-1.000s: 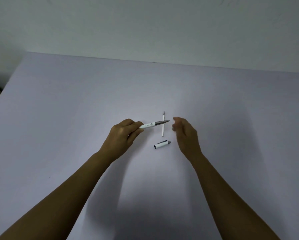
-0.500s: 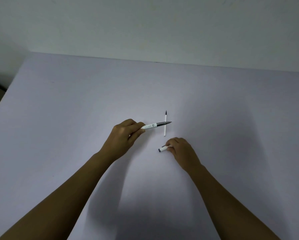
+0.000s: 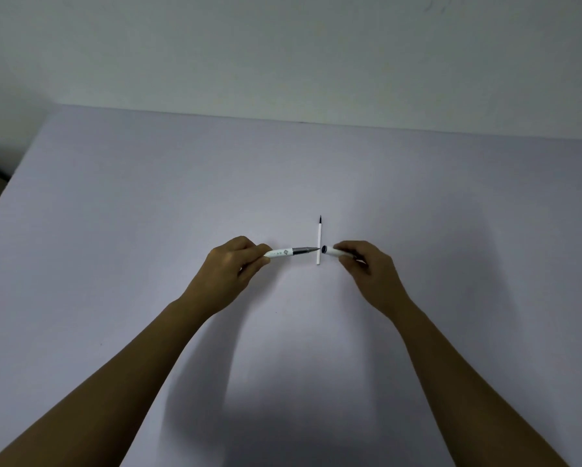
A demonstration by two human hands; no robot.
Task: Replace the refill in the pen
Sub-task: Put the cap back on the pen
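Head view, looking down on a pale table (image 3: 114, 264). Left hand (image 3: 230, 264) pinched on the white pen (image 3: 291, 252) at its rear end, fingers closed round the barrel, grey grip section and tip pointing right, away from the hold. Small grey printed mark on the barrel just ahead of the left fingertips, too small to read; perhaps a logo with a few characters beside it. Right hand (image 3: 363, 264) clamped on the white cap (image 3: 331, 251), thumb and fingers closed on its far part, dark open mouth turned left toward the pen tip. Pen tip and cap mouth near each other, not touching, roughly in one line. Loose refill (image 3: 318, 242) flat on the table between the two holds, white with a dark point, lying across the line of the pen, point away from the person. Pen tip in front of the refill's lower part.
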